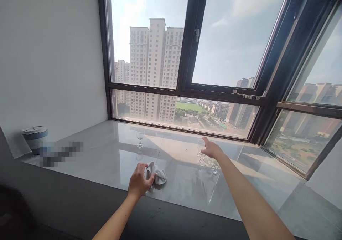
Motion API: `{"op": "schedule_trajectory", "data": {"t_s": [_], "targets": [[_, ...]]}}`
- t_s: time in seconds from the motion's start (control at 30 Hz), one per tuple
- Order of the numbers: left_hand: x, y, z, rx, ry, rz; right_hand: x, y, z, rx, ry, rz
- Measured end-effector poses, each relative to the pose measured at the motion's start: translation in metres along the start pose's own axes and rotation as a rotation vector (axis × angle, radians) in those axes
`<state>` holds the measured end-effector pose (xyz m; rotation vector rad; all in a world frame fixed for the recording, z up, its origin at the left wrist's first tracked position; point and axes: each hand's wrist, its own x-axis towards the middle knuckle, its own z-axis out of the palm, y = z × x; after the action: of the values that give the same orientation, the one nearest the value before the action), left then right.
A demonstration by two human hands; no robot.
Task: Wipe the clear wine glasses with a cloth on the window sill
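Glossy sill (pixel 107 154); left hand (pixel 139 183) grips, seemingly, cloth (pixel 157 175).

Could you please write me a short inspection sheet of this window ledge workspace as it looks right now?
Surface: glossy grey stone ledge under the window, reflective, with a dark counter edge nearest the camera.
Job's things: crumpled grey cloth; clear glasses bunched together; one wine glass standing upright apart.
Clutter: lidded grey and blue bin by the left wall.
Hands: left hand grips the cloth; right hand open, reaching over the bunched glasses.
Cables: nothing seen.
Surroundings: dark-framed window, tower blocks outside.
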<state>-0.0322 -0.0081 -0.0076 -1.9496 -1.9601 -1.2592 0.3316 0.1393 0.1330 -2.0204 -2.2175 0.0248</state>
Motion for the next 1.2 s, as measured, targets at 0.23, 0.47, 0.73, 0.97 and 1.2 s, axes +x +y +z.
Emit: {"op": "schedule_trajectory", "data": {"t_s": [0.23, 0.47, 0.73, 0.97, 1.2], "targets": [[0.0, 0.0, 0.0, 0.019, -0.015, -0.004, 0.007, -0.001, 0.001, -0.034, -0.046, -0.016], [-0.001, 0.0, 0.001, 0.014, -0.03, -0.015, 0.011, -0.003, 0.004, -0.022, -0.061, 0.013], [-0.001, 0.001, 0.0, 0.007, -0.043, -0.026, 0.018, -0.003, 0.01, -0.023, -0.065, 0.018], [-0.001, -0.001, 0.001, 0.023, -0.031, -0.015, 0.019, 0.001, 0.014, -0.078, -0.031, 0.021], [-0.001, 0.0, 0.0, 0.023, -0.013, -0.01, 0.008, -0.022, 0.016, -0.063, 0.305, -0.073]]}}
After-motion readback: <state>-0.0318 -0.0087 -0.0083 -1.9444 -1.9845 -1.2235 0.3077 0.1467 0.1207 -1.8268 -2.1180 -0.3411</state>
